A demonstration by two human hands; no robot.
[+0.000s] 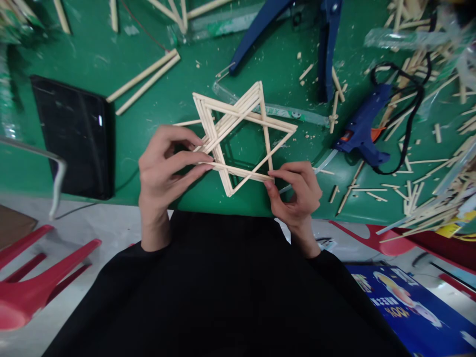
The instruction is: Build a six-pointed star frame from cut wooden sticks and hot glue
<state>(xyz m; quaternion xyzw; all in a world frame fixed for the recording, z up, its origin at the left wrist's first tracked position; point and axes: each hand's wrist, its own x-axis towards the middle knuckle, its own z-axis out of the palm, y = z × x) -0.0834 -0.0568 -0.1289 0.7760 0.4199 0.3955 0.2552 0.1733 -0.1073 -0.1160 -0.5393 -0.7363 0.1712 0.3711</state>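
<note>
A six-pointed star frame (235,171) made of pale wooden sticks is held just over the front part of the green table. My left hand (163,171) grips its left corner between thumb and fingers. At the lower right corner, my right hand (295,191) pinches the stick ends between thumb and forefinger. The star's middle is open, and green shows through it. One thin stick (188,122) sticks out behind my left fingers; whether it is joined to the star I cannot tell.
A blue glue gun (366,124) with a black cord lies at the right among scattered stick pieces. Blue-handled cutters (256,29) rest at the back. A black tablet-like slab (74,136) and two loose sticks (147,82) are at the left. Red chairs (48,282) stand below.
</note>
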